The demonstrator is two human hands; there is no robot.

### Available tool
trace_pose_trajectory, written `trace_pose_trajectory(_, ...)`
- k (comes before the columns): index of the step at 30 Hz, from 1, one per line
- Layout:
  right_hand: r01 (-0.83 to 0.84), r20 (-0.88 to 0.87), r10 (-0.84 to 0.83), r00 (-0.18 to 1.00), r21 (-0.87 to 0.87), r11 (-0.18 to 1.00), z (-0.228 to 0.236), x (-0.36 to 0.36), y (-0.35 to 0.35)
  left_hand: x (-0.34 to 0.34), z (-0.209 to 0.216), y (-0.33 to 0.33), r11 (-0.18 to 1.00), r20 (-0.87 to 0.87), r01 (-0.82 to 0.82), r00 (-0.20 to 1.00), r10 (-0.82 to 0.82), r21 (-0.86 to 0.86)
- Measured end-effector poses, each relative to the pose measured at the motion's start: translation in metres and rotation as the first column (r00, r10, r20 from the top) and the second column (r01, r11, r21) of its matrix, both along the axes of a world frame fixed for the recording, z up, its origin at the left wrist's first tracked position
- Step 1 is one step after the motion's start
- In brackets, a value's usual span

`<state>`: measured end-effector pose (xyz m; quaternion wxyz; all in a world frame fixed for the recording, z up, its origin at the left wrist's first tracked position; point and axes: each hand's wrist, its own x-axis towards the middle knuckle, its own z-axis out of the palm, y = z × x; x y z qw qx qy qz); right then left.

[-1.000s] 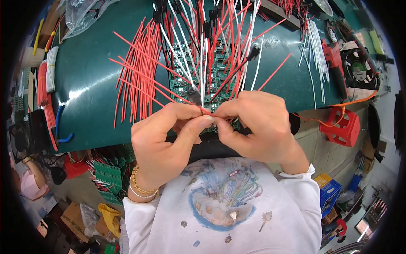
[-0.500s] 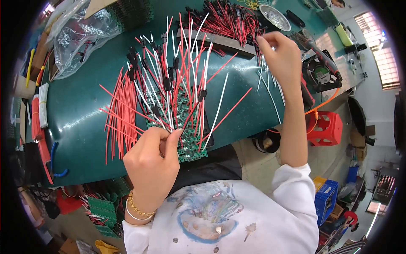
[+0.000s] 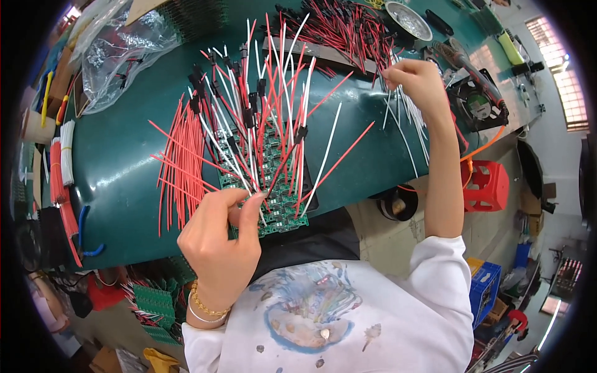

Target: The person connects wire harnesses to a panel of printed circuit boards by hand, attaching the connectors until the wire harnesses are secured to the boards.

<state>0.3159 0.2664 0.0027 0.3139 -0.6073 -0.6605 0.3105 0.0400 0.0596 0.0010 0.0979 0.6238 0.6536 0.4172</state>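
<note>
My left hand (image 3: 219,239) is closed in a pinch at the near end of a green circuit board panel (image 3: 283,208). Its fingertips grip a thin red-and-black wire lead (image 3: 283,166), which slants up to a black connector. Many red and white wires stand up from the panel, mixed with more black connectors. To the right, my right hand (image 3: 415,87) has thumb and fingers pressed together at the upper ends of loose white wires (image 3: 407,118). Whatever is between those fingertips is too small to tell. Left of the panel lies a spread of red wires (image 3: 180,174).
A grey bar (image 3: 323,57) lies before a pile of red-and-black leads (image 3: 329,31). Behind it sits a metal dish (image 3: 408,20). A black fan (image 3: 477,102) and a soldering iron (image 3: 476,73) are at right. A plastic bag (image 3: 121,56) and blue-handled tool (image 3: 84,233) lie left.
My right hand has moved down and slightly right, to the upper ends of the white wires. My left hand keeps its pinch at the panel, almost in place. The view has shifted slightly.
</note>
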Motion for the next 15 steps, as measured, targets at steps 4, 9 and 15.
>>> trace_pose_trajectory(4,0.149,-0.011,-0.150,0.989,0.194,0.970,0.005,-0.002,-0.044,-0.003,0.007,-0.007,0.998,0.024,0.036,0.999,-0.038,0.051)
trace_pose_trajectory(9,0.238,-0.143,-0.198,0.970,0.370,0.898,0.009,-0.024,-0.094,0.000,0.014,-0.014,0.988,0.061,0.148,0.987,-0.151,0.054)
trace_pose_trajectory(15,-0.509,0.224,0.478,0.850,0.587,0.630,0.012,-0.069,-0.195,0.008,0.015,-0.026,0.834,0.520,0.546,0.691,-0.503,0.082)
